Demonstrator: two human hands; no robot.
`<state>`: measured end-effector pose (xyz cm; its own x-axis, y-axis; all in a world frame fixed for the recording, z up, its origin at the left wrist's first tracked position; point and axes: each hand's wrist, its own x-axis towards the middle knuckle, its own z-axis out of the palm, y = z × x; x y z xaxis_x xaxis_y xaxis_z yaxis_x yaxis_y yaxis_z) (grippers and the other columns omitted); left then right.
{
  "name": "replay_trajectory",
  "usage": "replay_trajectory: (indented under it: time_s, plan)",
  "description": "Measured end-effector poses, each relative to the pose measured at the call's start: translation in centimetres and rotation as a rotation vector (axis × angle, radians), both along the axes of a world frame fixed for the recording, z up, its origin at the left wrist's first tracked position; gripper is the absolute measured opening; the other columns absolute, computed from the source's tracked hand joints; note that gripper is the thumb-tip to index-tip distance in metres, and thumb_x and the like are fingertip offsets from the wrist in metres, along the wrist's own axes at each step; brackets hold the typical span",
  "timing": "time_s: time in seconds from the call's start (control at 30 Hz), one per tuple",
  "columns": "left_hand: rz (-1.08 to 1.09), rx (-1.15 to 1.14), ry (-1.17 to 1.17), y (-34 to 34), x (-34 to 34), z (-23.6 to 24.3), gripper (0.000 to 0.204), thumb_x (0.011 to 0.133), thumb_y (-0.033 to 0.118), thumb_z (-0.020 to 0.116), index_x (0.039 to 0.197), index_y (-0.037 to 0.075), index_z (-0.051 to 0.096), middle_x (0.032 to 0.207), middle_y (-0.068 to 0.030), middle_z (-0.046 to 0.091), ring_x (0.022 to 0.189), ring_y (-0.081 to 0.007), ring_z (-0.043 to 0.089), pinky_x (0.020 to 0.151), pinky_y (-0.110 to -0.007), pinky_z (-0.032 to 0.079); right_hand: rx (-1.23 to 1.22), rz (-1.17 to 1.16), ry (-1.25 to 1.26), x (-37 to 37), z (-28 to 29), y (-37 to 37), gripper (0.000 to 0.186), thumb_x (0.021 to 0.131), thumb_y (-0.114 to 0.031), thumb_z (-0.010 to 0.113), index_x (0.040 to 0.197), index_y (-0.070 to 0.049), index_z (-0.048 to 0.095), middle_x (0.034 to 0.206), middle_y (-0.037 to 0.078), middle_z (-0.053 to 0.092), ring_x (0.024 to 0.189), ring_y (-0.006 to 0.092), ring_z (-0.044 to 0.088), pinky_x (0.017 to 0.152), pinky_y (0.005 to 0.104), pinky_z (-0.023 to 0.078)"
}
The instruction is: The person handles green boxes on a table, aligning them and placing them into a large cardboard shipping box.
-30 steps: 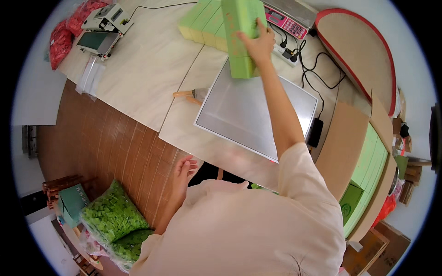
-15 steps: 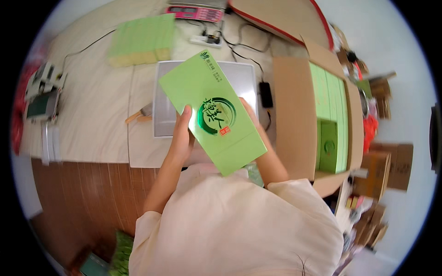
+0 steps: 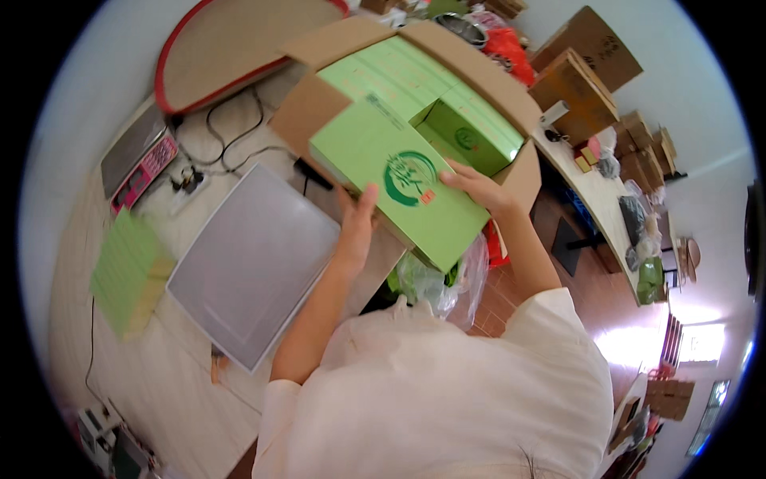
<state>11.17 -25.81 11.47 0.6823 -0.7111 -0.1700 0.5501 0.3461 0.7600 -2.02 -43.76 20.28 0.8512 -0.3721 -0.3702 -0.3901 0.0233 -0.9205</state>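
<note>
Between both hands I hold a flat light-green gift box (image 3: 399, 180) with a dark green round emblem, tilted in front of me. My left hand (image 3: 357, 219) grips its near left long side, thumb on the top face. My right hand (image 3: 481, 190) is closed on its right side, thumb also on top. Just beyond it stands an open brown carton (image 3: 311, 108) filled with upright green boxes (image 3: 391, 68). A gap at the carton's near right part shows a dark green inner face (image 3: 459, 136). The held box overlaps the carton's near edge.
Left of me lies a grey-white tray (image 3: 255, 255) on the table, with a stack of green boxes (image 3: 128, 271) beyond it. A pink scale (image 3: 144, 172), power strip (image 3: 189, 185) and cables lie at far left. Clear plastic bags (image 3: 455, 279) hang below the held box.
My view has swung right toward the carton. Both hands have carried the green box from above the tray to the carton's near edge.
</note>
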Motion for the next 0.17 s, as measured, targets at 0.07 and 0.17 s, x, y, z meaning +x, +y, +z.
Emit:
replay_trajectory:
  time_s: [0.07,0.17]
  plan:
    - [-0.252,0.06,-0.144,-1.4,-0.8,1.6,0.066,0.093,0.042,0.053,0.143,0.012,0.022,0.129,-0.0077,0.044,0.118,-0.0196,0.047,0.098,-0.038,0.043,-0.052,-0.027,-0.017,-2.3,0.4,-2.8,0.059,0.093,-0.037,0.055,0.141,-0.006,0.037,0.137,0.007,0.046,0.122,0.0168,0.045,0.101,0.0299,0.036]
    - [-0.542,0.048,-0.139,-2.5,-0.7,-1.6,0.073,0.091,0.046,0.054,0.145,0.011,0.017,0.143,-0.0079,0.028,0.131,-0.0271,0.032,0.103,-0.039,0.039,-0.081,-0.017,-0.008,-5.0,2.2,-5.9,0.064,0.09,-0.037,0.059,0.144,-0.012,0.033,0.14,0.008,0.043,0.128,0.0184,0.039,0.106,0.0317,0.031]
